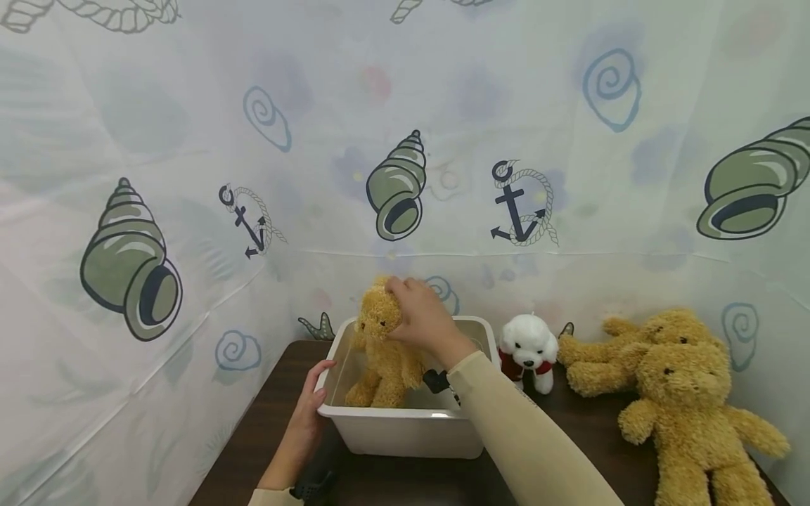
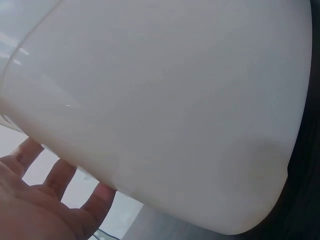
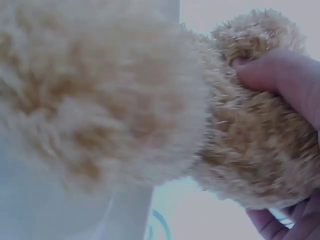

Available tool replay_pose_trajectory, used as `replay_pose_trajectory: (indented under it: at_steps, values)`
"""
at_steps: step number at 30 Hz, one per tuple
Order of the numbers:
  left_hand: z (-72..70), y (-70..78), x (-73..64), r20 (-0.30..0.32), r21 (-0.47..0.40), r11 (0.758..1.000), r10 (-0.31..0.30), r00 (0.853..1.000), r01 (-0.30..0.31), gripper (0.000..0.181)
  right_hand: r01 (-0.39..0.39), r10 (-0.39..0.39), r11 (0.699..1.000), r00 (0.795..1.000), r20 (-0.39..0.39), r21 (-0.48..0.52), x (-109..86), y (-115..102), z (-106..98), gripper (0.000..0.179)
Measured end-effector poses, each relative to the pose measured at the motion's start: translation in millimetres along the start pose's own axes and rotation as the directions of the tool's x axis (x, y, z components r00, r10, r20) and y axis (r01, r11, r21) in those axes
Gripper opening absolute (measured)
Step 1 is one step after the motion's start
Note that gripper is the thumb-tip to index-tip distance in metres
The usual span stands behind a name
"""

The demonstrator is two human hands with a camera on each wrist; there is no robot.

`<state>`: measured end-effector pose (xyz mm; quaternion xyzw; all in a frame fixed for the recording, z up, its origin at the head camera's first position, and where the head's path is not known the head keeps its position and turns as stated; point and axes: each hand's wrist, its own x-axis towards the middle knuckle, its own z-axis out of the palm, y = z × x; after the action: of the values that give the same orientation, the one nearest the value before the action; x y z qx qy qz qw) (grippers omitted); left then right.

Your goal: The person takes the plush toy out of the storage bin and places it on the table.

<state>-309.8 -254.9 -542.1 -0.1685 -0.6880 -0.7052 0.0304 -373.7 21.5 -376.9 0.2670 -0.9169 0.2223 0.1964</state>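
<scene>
A golden-brown teddy bear stands upright inside a white plastic tub, its head above the rim. My right hand grips the bear's head from the right. In the right wrist view, the thumb presses into the curly fur beside an ear, and the other fingers reach round the far side of the bear's head. My left hand holds the tub's left rim. Its fingers bend against the tub's edge in the left wrist view.
Right of the tub, a white toy dog in red stands on the dark wooden table. Two more teddy bears lie farther right, one in front of the other. A printed cloth hangs behind and at the sides.
</scene>
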Motion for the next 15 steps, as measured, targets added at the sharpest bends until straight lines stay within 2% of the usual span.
replay_pose_trajectory:
  at_steps: [5,7,11,15]
  values:
    - [-0.1,-0.3,-0.5,0.018,-0.004,1.000,0.006,1.000,-0.006,0.057,-0.025,0.025,0.991,1.000,0.001,-0.135,-18.3,0,-17,0.072]
    - [-0.4,-0.6,-0.5,0.022,-0.001,1.000,0.004,1.000,-0.004,0.057,-0.042,0.044,0.989,0.999,0.012,-0.144,-26.8,1,-22,0.075]
    - [-1.0,0.0,-0.9,0.031,-0.003,1.000,-0.001,1.000,0.001,0.057,-0.042,0.049,0.989,0.998,0.049,-0.139,-40.9,4,-30,0.090]
    - [-0.7,2.5,-1.2,0.046,-0.033,0.999,0.011,0.999,-0.009,0.056,-0.032,0.041,0.991,0.997,0.072,-0.127,-48.7,12,-36,0.079]
